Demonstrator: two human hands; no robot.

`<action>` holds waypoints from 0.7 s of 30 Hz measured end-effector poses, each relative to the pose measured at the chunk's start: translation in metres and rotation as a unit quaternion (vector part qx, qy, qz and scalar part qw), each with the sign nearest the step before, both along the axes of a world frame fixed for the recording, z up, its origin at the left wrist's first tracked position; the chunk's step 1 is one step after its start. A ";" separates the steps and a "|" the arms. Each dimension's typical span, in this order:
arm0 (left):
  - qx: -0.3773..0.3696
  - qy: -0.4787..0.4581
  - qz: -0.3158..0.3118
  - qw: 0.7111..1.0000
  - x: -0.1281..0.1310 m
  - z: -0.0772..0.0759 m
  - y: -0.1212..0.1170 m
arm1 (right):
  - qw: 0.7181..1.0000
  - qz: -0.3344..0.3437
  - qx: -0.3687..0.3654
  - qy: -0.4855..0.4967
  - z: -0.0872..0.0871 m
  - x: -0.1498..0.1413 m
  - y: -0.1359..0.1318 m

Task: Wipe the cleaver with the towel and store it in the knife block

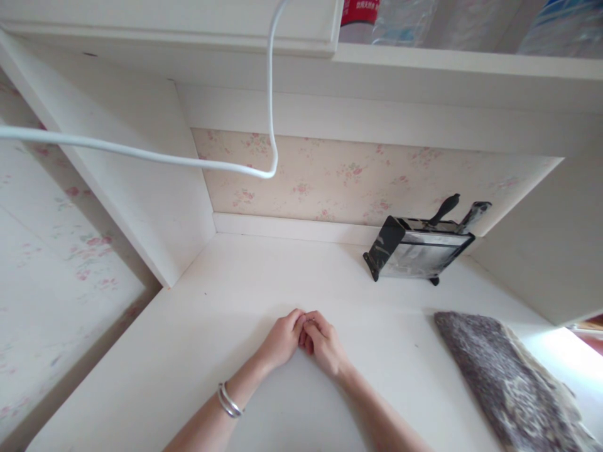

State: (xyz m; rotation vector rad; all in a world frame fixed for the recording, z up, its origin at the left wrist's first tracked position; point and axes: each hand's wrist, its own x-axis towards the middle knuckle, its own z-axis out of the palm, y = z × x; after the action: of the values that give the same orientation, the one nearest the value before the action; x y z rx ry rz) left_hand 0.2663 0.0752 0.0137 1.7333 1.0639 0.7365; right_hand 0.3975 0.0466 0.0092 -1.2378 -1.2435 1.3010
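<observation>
Over the middle of the white countertop [198, 351], my left hand [283, 337] and my right hand [324, 341] meet with their fingertips touching. Both are closed, fingers curled inward and pressed together. Whether anything small sits between the fingers cannot be made out. A silver bangle [230, 400] circles my left wrist. Beyond my right hand, toward the back wall, stands a black and grey knife block [414, 251] with two handles sticking up from it.
A folded grey-brown patterned cloth [509, 376] lies at the right. A white cable [188, 161] hangs across the upper left. Overhead is a white cabinet [164, 25] whose open shelf holds a red-labelled bottle [359, 14] and plastic packs. Side panels bound the counter left and right.
</observation>
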 end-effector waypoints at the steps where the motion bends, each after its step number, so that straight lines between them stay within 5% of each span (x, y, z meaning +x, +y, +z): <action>1: 0.000 0.001 0.001 1.000 0.000 0.000 0.000 | 1.000 0.000 -0.001 -0.001 0.001 0.000 0.000; 21: -0.022 -0.003 0.003 1.000 0.003 0.005 -0.002 | 1.000 0.001 0.005 0.001 -0.009 0.001 0.001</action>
State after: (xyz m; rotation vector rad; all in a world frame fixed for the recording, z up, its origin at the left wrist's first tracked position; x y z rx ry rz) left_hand 0.2696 0.0736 0.0190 1.6902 1.0739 0.7172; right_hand 0.3982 0.0480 -0.0002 -1.2291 -1.2493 1.2956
